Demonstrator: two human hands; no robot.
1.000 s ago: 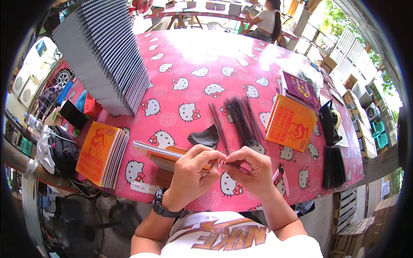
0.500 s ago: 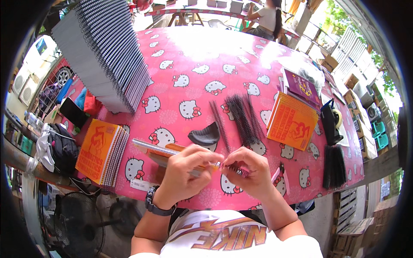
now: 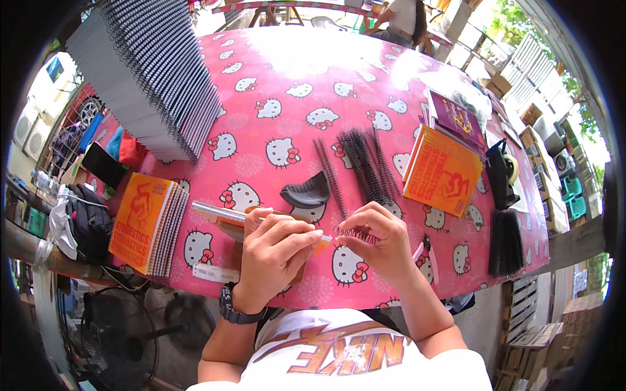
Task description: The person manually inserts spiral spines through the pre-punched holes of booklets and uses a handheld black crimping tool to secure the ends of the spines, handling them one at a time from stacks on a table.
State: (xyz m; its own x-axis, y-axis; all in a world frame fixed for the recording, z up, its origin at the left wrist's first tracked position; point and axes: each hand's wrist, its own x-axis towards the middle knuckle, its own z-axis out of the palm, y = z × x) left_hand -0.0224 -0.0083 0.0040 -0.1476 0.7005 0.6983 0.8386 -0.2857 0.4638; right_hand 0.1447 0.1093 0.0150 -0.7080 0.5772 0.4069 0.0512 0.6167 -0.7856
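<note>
My left hand [image 3: 274,251] grips an orange-covered booklet [image 3: 228,225] lying at the near edge of a pink cartoon-cat tablecloth [image 3: 293,65]. My right hand [image 3: 381,244] pinches a short dark spiral binding coil [image 3: 355,233] right beside the left hand's fingertips. A bunch of loose black spiral coils [image 3: 365,163] lies just beyond my hands, next to a curved black plastic piece [image 3: 306,192].
A large fanned stack of spiral-bound booklets [image 3: 153,85] fills the far left. A smaller orange bound pile [image 3: 147,221] sits at left. Orange [image 3: 443,173] and purple [image 3: 456,117] covers lie right, with a tape dispenser [image 3: 505,173] and black coils [image 3: 505,241]. A person [image 3: 407,16] sits beyond.
My hands have stayed together over the booklet; the left hand's fingers have shifted right along the coil toward the right hand. The view has tilted slightly.
</note>
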